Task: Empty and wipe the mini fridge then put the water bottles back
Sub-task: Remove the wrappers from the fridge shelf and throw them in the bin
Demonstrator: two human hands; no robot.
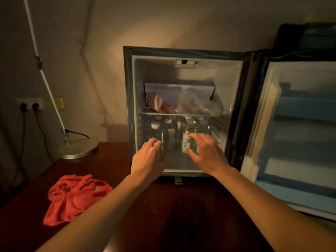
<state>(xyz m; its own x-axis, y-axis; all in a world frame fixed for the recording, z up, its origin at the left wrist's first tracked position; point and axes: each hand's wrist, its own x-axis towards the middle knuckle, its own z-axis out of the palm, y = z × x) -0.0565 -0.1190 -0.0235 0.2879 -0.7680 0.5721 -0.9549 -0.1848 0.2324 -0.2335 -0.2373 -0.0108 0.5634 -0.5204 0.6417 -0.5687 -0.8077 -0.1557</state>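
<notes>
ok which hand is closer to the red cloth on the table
Left. The left hand reaches into the fridge's lower compartment, up and right of the red cloth. The right hand is further right, at the bottles, beyond the left hand.

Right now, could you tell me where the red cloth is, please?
In the head view, the red cloth lies crumpled on the dark wooden table, lower left, in front of the lamp base and left of the open mini fridge.

single head view, forward and down, close before the open fridge (183,113), perhaps slightly dim
</notes>
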